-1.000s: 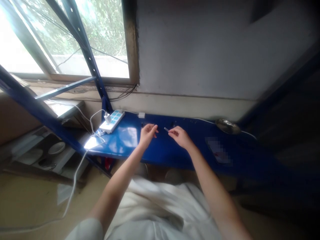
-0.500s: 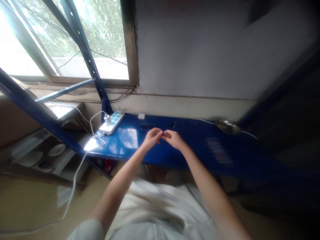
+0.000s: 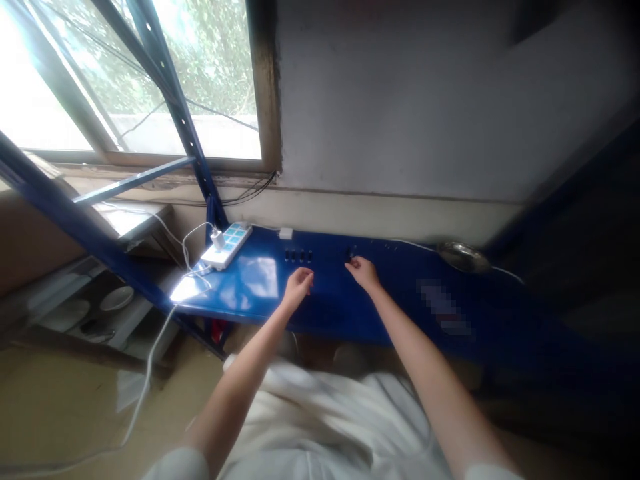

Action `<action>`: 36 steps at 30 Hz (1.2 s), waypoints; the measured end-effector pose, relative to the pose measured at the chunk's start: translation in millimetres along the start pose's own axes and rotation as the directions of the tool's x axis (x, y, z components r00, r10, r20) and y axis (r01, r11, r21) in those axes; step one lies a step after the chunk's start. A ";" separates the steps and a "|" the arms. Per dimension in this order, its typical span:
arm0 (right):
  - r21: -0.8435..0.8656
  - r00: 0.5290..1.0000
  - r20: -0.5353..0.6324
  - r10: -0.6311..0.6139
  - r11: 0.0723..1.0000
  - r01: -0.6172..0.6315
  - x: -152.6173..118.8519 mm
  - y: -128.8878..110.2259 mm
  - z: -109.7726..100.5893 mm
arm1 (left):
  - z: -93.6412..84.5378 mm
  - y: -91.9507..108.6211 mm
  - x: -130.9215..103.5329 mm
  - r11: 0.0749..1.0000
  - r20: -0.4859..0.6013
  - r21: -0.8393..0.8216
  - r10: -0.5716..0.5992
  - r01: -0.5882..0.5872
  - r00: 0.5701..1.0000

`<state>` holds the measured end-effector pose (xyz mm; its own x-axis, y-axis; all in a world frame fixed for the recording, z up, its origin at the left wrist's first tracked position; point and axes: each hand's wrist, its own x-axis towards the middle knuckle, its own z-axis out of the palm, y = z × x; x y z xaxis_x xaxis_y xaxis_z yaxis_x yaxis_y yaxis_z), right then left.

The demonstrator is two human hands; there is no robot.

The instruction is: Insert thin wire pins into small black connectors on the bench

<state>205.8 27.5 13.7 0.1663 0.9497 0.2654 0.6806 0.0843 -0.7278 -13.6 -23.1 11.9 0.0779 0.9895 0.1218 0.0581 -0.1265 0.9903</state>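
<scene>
My left hand [image 3: 299, 287] is over the blue tabletop [image 3: 325, 300], its fingers curled together. Whatever it may hold is too small to make out. Just beyond it is a row of several small dark pieces [image 3: 301, 257]. To the right, my right hand [image 3: 364, 273] reaches down with thumb and fingers pinched, close to a little group of small dark bits [image 3: 351, 251]. What lies between its fingertips is hidden.
A white power strip [image 3: 227, 247] with a plugged-in charger stands at the left end. A small white block [image 3: 285, 233] and a shiny rounded metal object [image 3: 463, 257] sit along the back edge. Tiny bits [image 3: 391, 247] lie between them. A white cable [image 3: 150, 373] hangs at the left.
My hands, which met at the fingertips around a small dark thing, have come apart. The right one has moved right towards the small dark bits; the left has drawn back slightly, uncovering the row.
</scene>
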 end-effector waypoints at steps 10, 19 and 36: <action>-0.179 0.990 -0.037 0.134 0.974 -0.139 28.1 15.3 15.1 | -1.2 -11.0 -5.1 1.000 -0.004 -0.001 -0.001 0.001 1.000; -0.212 0.988 -0.037 0.153 0.964 -0.157 34.0 21.5 23.2 | -2.0 -9.4 -9.7 0.999 -0.003 0.032 -0.013 0.013 1.000; -0.222 0.990 -0.010 0.144 0.965 -0.142 41.2 27.9 28.7 | -3.1 -4.8 -12.8 0.997 0.018 0.079 -0.017 0.015 1.000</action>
<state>211.2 77.6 -13.8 0.2690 0.9490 0.1642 0.7912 -0.1206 -0.5995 -18.0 -34.9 5.7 0.0951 0.9900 0.1038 0.1379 -0.1164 0.9836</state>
